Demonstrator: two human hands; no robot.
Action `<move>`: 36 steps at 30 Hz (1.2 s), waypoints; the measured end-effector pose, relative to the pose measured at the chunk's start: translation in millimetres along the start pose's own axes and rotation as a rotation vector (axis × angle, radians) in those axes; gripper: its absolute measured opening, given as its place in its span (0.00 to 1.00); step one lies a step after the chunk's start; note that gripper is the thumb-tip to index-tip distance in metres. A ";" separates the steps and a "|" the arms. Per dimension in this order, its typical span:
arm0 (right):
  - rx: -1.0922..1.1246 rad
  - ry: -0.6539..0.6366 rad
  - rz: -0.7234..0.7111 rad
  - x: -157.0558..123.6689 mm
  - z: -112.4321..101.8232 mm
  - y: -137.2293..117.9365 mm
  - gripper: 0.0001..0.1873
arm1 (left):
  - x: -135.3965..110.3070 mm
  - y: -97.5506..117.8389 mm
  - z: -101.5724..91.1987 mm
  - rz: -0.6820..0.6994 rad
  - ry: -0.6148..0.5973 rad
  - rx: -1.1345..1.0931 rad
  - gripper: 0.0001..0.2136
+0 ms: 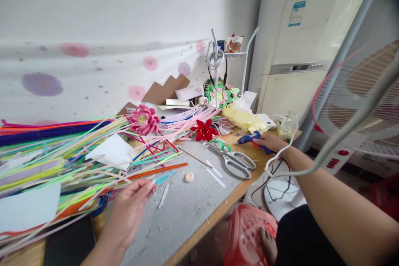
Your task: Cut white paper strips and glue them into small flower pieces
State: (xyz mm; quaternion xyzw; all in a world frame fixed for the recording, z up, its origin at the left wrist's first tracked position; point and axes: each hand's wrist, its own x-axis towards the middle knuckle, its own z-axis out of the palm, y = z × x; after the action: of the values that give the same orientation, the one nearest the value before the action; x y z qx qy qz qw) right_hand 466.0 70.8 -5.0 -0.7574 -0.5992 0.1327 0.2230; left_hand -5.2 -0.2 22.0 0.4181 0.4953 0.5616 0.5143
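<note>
Gray-topped bench beside a flower-print wall covering | left hand, left of the silver scissors, pinching a small white piece (form unclear) | right hand gripping the blue glue gun, just behind the scissors | pale round bead left of them, red flower behind-left

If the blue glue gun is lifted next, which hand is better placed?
Right, I'd judge: the right hand appears to grip the handle of the blue glue gun. The left hand is farther off, apparently pinching a thin white strip.
</note>
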 end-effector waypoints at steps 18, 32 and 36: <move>1.162 -0.700 -0.242 -140.2 110.1 -265.3 0.16 | -15.3 -3.7 8.2 0.022 -0.020 -0.098 0.04; 1.196 -0.642 -0.252 -128.5 114.3 -276.4 0.22 | -11.9 -6.3 -0.1 0.061 0.017 -0.025 0.04; 1.096 -0.622 -0.264 -127.1 107.3 -276.8 0.18 | -11.5 -5.9 -1.2 0.045 -0.022 0.006 0.04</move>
State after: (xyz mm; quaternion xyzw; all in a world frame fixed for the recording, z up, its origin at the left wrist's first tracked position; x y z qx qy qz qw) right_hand 149.5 17.6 31.2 -0.3796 -0.5695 0.6045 0.4077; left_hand -4.0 -11.9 16.4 0.4369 0.4817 0.5668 0.5058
